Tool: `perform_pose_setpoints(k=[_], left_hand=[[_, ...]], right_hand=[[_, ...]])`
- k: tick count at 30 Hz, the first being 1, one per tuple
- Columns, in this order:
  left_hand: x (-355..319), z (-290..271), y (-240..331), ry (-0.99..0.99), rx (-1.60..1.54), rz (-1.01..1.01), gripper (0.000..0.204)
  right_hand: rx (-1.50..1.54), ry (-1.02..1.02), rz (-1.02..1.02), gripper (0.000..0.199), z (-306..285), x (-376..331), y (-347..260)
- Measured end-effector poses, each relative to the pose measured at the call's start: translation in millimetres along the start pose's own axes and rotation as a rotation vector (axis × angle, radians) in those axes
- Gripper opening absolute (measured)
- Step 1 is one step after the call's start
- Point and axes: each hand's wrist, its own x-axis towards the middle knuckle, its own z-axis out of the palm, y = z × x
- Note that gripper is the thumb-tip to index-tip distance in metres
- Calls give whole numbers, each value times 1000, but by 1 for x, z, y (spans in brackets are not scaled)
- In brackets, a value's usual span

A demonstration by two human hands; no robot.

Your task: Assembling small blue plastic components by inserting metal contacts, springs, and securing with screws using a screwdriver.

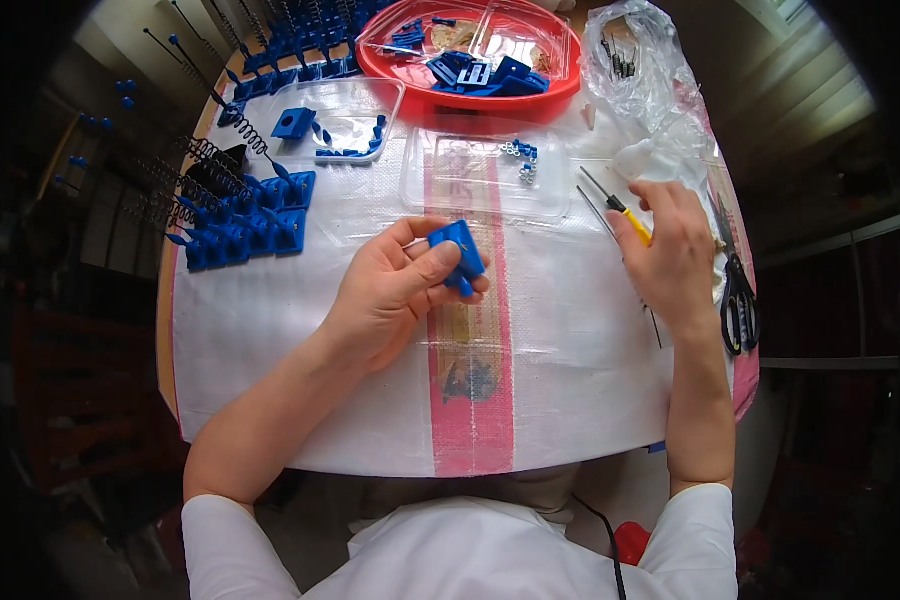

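Note:
My left hand (pixel 390 280) is closed on a small blue plastic base (pixel 457 250), tilted up above the table, with the thumb across its face. Part of the piece is covered by the fingers. At the right, my right hand (pixel 670 245) hovers low over a screwdriver (pixel 634 222) with a yellow handle and dark shaft. Thumb and forefinger are apart on either side of the handle; the other fingertips are partly hidden. A second thin metal shaft (pixel 596 211) lies beside the screwdriver, running under the hand.
Blue bases with black springs (pixel 245 225) stand at the left, with more behind. Clear plastic trays (pixel 415 185) hold small blue parts and nuts. A red basin (pixel 370 75) is at the back. Black scissors (pixel 738 305) lie along the right edge, near a plastic bag (pixel 660 85).

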Motion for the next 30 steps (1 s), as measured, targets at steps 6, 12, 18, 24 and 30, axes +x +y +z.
perform_pose_setpoints(k=[6,12,18,24,30], left_hand=[[-1,8,-5,-30,27,-33,42],[-2,8,-12,-30,53,-24,40],[-3,11,-12,-34,52,-22,34],[-5,15,-13,-26,73,-29,32],[-3,14,-19,-55,262,36,31]], right_hand=[[430,48,-590,36,11,-11,-65],[312,218,-678,34,31,-15,-72],[300,256,-720,34,32,-15,-77],[389,244,-688,33,34,-16,-80],[531,156,-596,31,35,-19,-78]])
